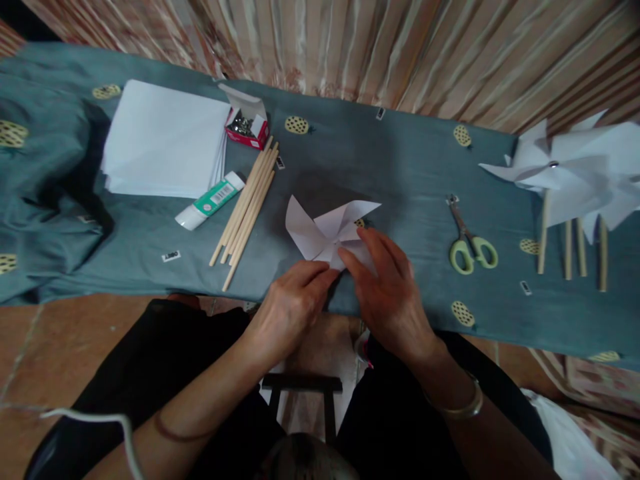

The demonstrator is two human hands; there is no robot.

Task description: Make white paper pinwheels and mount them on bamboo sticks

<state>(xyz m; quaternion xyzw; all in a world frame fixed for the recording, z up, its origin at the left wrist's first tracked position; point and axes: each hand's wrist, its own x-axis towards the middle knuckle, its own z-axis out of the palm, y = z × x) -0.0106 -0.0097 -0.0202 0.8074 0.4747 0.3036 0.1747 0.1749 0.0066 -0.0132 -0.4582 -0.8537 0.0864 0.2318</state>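
A white paper pinwheel with folded blades lies near the front edge of the cloth-covered table, between my hands. My left hand pinches its lower edge, thumb and fingers together on the paper. Over its right side is my right hand, thumb near the centre and fingers bent over the right blade, gripping it. My fingers partly cover the lower and right blades. No stick shows on this pinwheel. Left of it lie several wooden sticks and a green-and-white glue tube.
A stack of white paper lies at the back left, beside an opened red box of small metal fasteners. Green-handled scissors rest to the right. Several pinwheels on sticks lie at the far right. A pleated curtain hangs behind the table.
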